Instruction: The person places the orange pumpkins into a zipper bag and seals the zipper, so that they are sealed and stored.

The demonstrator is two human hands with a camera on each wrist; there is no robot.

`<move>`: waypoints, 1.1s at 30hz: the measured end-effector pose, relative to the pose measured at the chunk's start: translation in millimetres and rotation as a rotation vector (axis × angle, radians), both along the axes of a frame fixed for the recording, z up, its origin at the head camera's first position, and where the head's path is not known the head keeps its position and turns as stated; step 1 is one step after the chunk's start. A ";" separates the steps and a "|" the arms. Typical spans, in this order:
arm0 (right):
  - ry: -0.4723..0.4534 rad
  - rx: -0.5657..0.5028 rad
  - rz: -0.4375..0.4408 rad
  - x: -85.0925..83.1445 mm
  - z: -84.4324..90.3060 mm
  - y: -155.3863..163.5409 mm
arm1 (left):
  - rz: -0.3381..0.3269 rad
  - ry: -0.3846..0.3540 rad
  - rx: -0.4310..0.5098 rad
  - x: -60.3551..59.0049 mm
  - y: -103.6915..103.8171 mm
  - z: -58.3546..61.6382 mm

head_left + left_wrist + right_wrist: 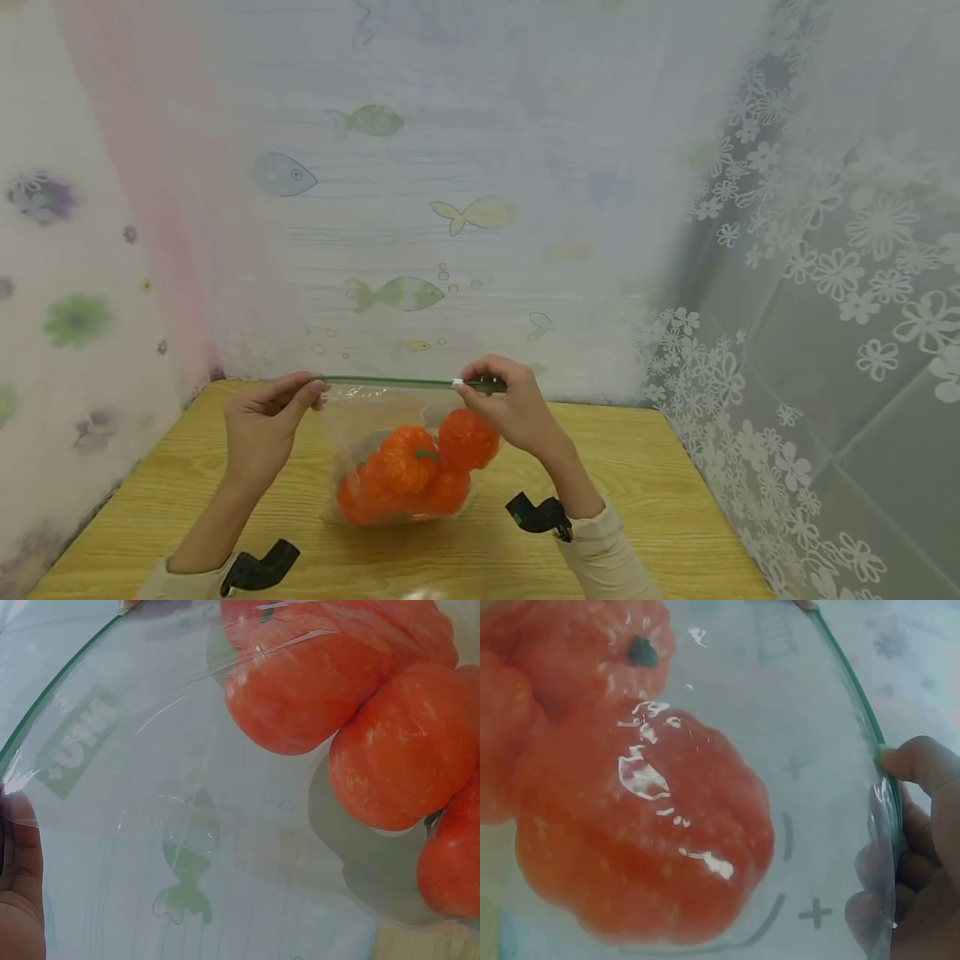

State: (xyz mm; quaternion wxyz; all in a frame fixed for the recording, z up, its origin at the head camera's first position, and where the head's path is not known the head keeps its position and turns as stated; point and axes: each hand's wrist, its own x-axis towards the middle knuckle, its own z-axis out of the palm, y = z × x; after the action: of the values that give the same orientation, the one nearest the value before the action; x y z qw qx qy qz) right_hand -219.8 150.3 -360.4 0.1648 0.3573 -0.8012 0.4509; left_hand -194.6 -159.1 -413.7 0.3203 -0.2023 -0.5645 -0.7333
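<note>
A clear plastic zipper bag [360,408] stands upright on the table with several orange pumpkins [408,460] in it; dark green stems show on some. Its top edge is a green zipper strip [390,381] with a white slider [457,383]. My left hand [258,429] pinches the strip's left end between thumb and fingers. At the slider, toward the right end, my right hand [517,408] grips the strip, thumb on the near side. In the right wrist view, some of its fingers [915,870] show behind the clear film.
The wood-grain table [600,475] is enclosed by a back curtain [570,208] printed with fish and side curtains with flowers. A black wrist mount [262,567] sits on the left sleeve, and another black mount [537,512] on the right.
</note>
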 end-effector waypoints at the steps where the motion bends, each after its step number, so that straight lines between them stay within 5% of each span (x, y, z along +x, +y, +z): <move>1: -0.002 0.001 0.003 0.0 0.1 0.7 | 0.006 -0.003 -0.003 -0.1 -0.5 0.4; 33: -0.003 0.013 -0.015 -7.6 6.4 22.5 | -0.025 0.057 0.029 -11.2 -11.9 0.2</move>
State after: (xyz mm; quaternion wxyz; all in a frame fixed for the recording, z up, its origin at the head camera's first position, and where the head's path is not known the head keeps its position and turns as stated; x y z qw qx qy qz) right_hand -227.5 172.8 -354.0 0.1644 0.3516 -0.8071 0.4449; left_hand -205.8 -171.0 -413.4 0.3299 -0.2253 -0.5418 -0.7395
